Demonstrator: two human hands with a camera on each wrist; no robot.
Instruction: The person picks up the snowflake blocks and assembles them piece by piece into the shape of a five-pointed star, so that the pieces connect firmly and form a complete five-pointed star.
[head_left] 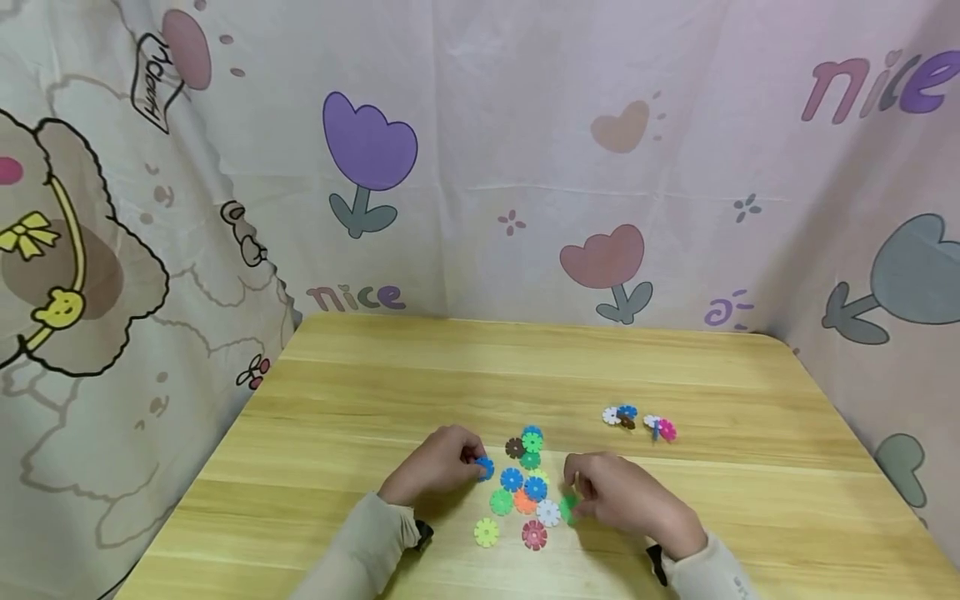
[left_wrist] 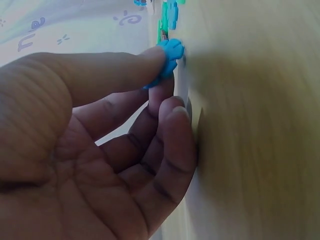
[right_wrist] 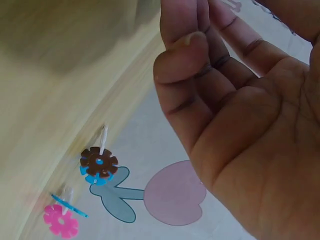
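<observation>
At the lower centre of the frame, the left hand [head_left: 442,462] has its fingers clamped on a blue slotted disc [head_left: 485,468]; a light rim pinch should keep the slots clear. The right hand [head_left: 622,493] reaches a green disc [head_left: 567,509], lower right of centre; whether its fingers grip is unclear.

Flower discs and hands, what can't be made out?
Green disc: head view, partly hidden by right hand.
That hand's grip: right wrist view, cut off by top edge.
Held blue disc: left wrist view, partly behind left hand.
Upper yellow disc: head view, mostly under another blue disc.
</observation>
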